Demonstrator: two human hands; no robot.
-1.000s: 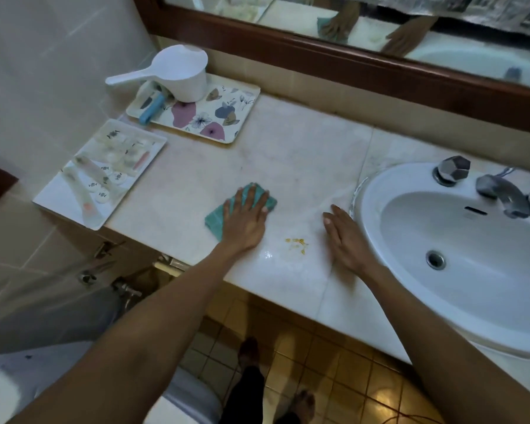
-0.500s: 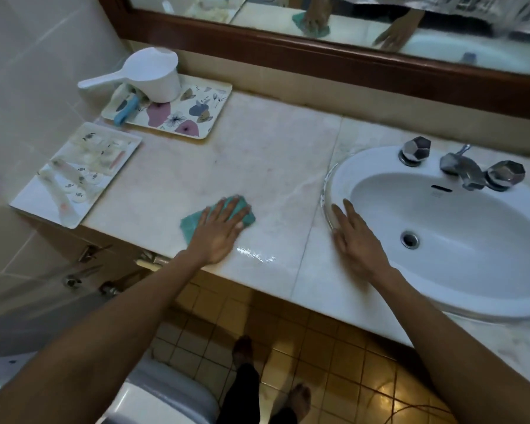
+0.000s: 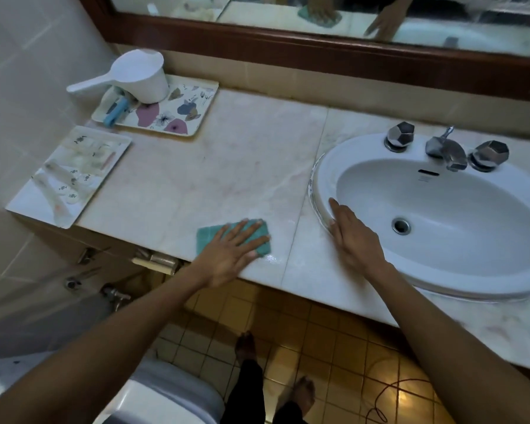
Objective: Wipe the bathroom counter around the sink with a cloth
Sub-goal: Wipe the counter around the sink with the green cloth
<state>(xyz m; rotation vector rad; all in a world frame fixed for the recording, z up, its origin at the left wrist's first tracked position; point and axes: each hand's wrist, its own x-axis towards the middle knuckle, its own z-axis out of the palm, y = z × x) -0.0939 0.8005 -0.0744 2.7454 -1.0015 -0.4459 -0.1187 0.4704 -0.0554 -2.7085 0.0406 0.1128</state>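
A teal cloth lies flat on the pale marble counter, close to its front edge. My left hand presses down on the cloth with fingers spread, covering most of it. A wet sheen shows on the stone just right of the cloth. My right hand rests flat on the counter with its fingertips against the left rim of the white oval sink. It holds nothing.
A floral tray at the back left carries a white water scoop and a blue-handled item. A white tray with toiletries sits at the counter's left end. Faucet with two knobs behind the basin. A wood-framed mirror above, a toilet below left.
My left hand slid the cloth over the yellow crumbs near the front edge; the crumbs are no longer visible and a wet streak is there. My right hand moved to the sink rim.
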